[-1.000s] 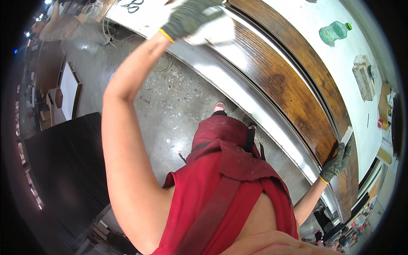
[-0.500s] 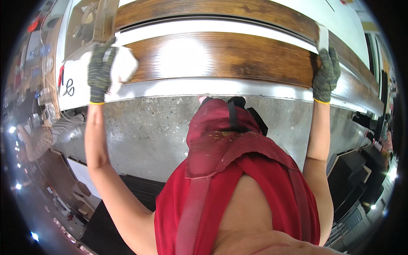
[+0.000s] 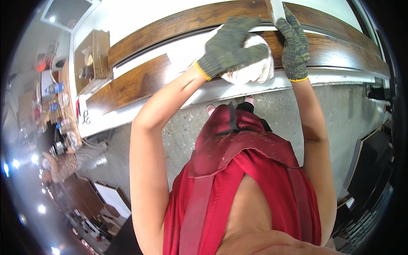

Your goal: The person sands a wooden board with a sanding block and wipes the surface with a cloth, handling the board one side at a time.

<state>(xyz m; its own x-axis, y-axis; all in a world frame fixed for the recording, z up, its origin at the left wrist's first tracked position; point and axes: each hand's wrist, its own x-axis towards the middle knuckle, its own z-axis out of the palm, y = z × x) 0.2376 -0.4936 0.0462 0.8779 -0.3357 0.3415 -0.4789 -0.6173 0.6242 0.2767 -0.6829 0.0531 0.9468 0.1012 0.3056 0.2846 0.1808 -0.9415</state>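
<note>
My left hand [image 3: 231,49], in a dark green knitted glove with a yellow cuff, holds a bunched white cloth [image 3: 253,72] against the nearer wood-grain plank [image 3: 136,85]. The fingers curve over the cloth, and part of it is hidden under the palm. My right hand [image 3: 295,49], gloved alike, grips the near end of a narrow white block [image 3: 277,10] with pale brown sides. That block lies across the farther wood-grain plank [image 3: 187,22]. Both planks are brown with a dark streaked grain and run side by side on a white work surface.
An open cardboard box [image 3: 91,57] stands at the left end of the planks. Red-handled scissors [image 3: 80,111] lie near the table's left corner. Bottles [image 3: 55,88] crowd a side bench at left, with another person [image 3: 63,163] beyond. Dark panels [image 3: 369,161] lean at right.
My left hand has swept right with the cloth, from the plank's left end towards my right hand. My right hand and the white block appear farther left; the view has shifted too.
</note>
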